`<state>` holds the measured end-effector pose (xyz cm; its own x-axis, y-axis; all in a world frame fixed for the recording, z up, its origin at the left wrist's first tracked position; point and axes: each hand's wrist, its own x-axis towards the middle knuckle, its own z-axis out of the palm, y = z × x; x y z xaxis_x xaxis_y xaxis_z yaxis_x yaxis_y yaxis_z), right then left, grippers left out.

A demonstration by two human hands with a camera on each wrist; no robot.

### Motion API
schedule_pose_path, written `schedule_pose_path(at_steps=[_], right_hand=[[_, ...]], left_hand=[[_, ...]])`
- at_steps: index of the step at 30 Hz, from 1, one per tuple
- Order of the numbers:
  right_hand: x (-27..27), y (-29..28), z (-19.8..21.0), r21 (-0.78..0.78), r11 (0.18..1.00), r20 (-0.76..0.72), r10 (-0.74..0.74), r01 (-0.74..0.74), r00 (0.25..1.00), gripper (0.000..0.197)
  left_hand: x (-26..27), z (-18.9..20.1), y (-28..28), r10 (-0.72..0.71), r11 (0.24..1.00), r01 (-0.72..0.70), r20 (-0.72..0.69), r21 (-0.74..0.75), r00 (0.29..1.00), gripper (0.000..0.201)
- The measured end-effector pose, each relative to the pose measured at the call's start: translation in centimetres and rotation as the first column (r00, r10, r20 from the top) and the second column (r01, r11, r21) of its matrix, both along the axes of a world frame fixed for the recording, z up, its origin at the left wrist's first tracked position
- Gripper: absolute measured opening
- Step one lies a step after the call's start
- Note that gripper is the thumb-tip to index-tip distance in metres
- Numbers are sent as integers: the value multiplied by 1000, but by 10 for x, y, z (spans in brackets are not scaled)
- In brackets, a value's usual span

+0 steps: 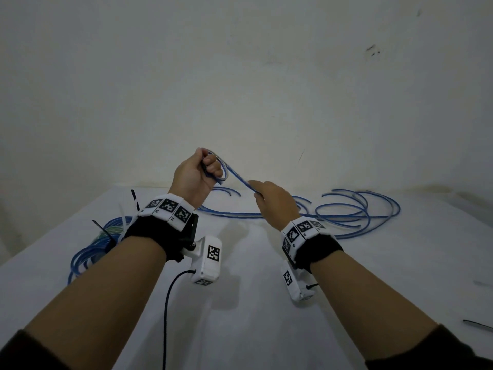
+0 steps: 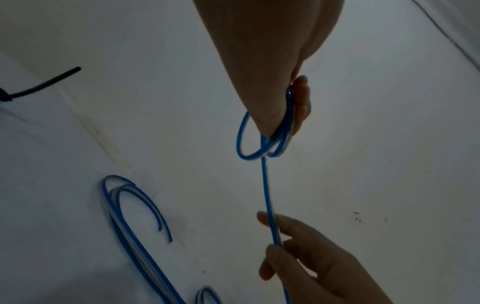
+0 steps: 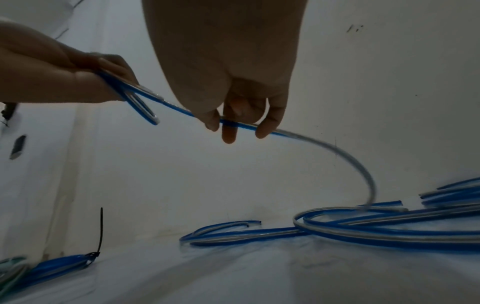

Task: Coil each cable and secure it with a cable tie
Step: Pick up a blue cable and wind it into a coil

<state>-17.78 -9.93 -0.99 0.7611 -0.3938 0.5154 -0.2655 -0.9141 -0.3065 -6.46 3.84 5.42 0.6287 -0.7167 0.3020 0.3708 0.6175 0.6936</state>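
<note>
A blue and clear flat cable (image 1: 236,178) stretches between my two raised hands above the white table (image 1: 253,303). My left hand (image 1: 198,169) grips a small coil of its loops (image 2: 259,152) in a fist. My right hand (image 1: 266,194) pinches the cable (image 3: 233,123) between thumb and fingers a short way along. Past the right hand the cable arcs down (image 3: 358,164) to loose loops on the table (image 1: 357,209). Several cut cable ends (image 3: 233,224) lie near the back edge.
At the left of the table lies a coiled blue bundle (image 1: 90,252) bound with a black cable tie (image 3: 100,232); white ties stick up beside it. Another black tie (image 1: 477,324) lies at the right edge. A pale wall stands close behind the table.
</note>
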Motion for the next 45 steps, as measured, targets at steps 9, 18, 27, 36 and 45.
schedule_pose_path(at_steps=[9,18,27,36,45], right_hand=[[-8,-14,-3,112,983,61,-152,145,986,9],[-9,2,2,153,974,-82,178,-164,981,24],[-13,1,8,77,968,71,235,-240,969,18],[-13,-16,1,-197,980,208,67,-25,976,24],[-14,-18,9,-222,975,91,50,-29,995,22]], left_hand=[[11,-1,-3,191,982,-191,-7,-6,982,37],[-9,-17,-16,249,840,-501,671,210,699,26],[-11,-34,-12,-105,690,-631,911,356,399,24],[-5,-28,-8,-193,618,-658,895,430,403,25],[-10,-21,3,-335,559,-677,877,479,343,34]])
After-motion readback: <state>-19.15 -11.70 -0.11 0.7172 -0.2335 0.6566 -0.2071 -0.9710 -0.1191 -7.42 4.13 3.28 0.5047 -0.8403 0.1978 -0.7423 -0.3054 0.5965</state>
